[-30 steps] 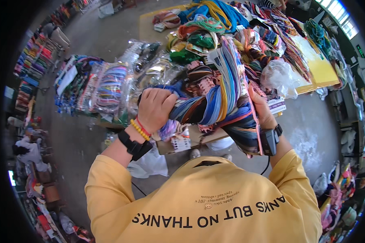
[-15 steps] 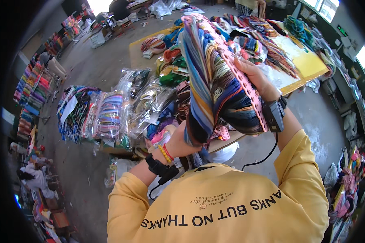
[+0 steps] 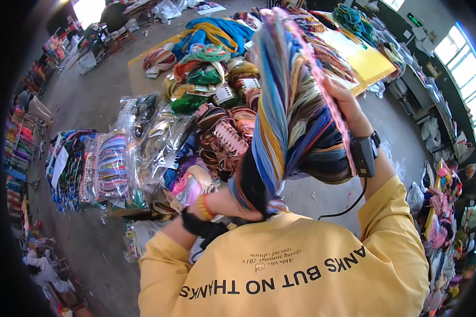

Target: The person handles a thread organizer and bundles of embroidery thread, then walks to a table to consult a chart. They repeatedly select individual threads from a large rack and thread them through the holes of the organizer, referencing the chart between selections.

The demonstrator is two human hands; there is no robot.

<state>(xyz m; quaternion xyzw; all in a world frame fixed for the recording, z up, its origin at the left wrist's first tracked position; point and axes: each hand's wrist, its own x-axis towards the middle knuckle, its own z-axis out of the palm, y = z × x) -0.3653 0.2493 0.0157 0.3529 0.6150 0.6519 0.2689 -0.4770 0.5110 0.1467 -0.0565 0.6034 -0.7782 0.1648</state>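
A thick bundle of multicoloured embroidery thread (image 3: 272, 127) hangs from a long pink perforated card (image 3: 328, 100), both raised upright in front of my chest. My right hand (image 3: 349, 103) grips the card along its right edge, thumb on the near side and the other fingers mostly hidden. Low on the left of the bundle, my left hand (image 3: 238, 203) is wrapped round the gathered strands, close to my shirt; its fingers are partly covered by thread and slightly blurred. The upper end of the card is smeared by motion.
Behind the bundle, a table carries heaped thread skeins (image 3: 203, 71), some with white perforated cards. Nearer left lie plastic-wrapped skeins (image 3: 112, 166) and a brown skein with a pink card (image 3: 230, 138). A yellow board (image 3: 373, 63) lies far right. Hanging yarn (image 3: 441, 206) stands at the right.
My left hand has slid down the strands toward my body, drawing them lower. The pink card has turned more edge-on, and the whole view has shifted.
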